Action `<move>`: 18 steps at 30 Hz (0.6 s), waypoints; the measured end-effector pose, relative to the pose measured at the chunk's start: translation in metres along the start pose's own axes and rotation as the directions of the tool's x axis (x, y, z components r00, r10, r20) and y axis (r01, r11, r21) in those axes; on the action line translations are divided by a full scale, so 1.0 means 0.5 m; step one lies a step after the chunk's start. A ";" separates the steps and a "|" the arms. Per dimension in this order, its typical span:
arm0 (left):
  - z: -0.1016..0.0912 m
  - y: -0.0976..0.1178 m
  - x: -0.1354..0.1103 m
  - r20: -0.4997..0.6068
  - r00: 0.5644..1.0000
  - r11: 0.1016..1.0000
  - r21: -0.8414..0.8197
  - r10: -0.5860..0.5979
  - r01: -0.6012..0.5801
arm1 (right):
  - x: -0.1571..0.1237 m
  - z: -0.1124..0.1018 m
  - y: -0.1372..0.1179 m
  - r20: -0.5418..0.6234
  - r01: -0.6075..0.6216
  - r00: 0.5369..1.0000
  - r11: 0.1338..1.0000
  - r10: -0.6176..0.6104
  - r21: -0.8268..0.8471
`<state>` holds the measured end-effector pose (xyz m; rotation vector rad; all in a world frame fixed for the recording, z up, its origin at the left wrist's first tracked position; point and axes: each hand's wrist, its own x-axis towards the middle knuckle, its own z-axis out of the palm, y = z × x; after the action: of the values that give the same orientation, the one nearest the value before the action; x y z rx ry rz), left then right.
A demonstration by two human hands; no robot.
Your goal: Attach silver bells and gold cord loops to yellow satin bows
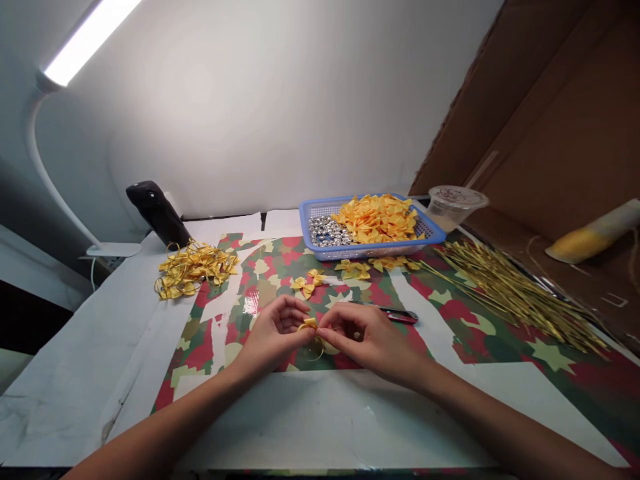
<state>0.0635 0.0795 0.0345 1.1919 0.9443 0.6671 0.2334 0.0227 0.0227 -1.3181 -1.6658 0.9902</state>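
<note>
A small yellow ribbon bow (310, 322) with a thin gold tie is pinched between my two hands over the patterned sheet. My left hand (277, 333) has its thumb and fingertips closed on the bow's left side. From the right, my right hand (370, 337) pinches at the bow and its tie; the exact grip is hidden by the fingers. A loop of the gold tie hangs just below the fingertips. Beyond the hands lie a few loose yellow bows (309, 285). A utility knife (400, 315) rests just behind my right hand.
A blue plastic basket (370, 251) holds yellow bows and silver beads. Tied bows (195, 267) are heaped at left by a black object (157, 210) and a lamp (113, 249). Gold tie strips (520, 293) lie at right, near a lidded plastic cup (453, 207).
</note>
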 end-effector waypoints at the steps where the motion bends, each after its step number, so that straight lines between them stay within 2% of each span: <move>1: 0.000 0.000 0.001 -0.004 1.000 1.000 -0.010 -0.006 0.006 | -0.001 0.001 0.000 -0.010 0.015 1.000 1.000 -0.015 -0.008; 4: -0.002 0.002 0.003 -0.022 0.999 0.999 -0.033 -0.034 0.033 | -0.002 0.001 -0.004 -0.037 0.044 0.998 0.999 -0.045 -0.027; 10: -0.005 0.001 0.004 0.010 0.998 0.994 -0.094 -0.058 0.059 | -0.001 0.000 -0.014 -0.093 0.078 0.992 0.993 -0.086 -0.084; 12: -0.006 -0.001 0.005 0.014 0.999 0.994 -0.100 -0.049 0.051 | 0.001 0.000 -0.013 -0.096 0.049 0.994 0.997 -0.054 -0.057; 18: -0.005 -0.002 0.006 0.018 1.000 0.995 -0.104 -0.008 0.010 | 0.007 -0.001 -0.004 -0.051 -0.075 0.995 0.985 0.084 0.157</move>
<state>0.0627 0.0829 0.0327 1.0989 0.8894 0.6895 0.2324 0.0259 0.0253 -1.3053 -1.4720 1.0963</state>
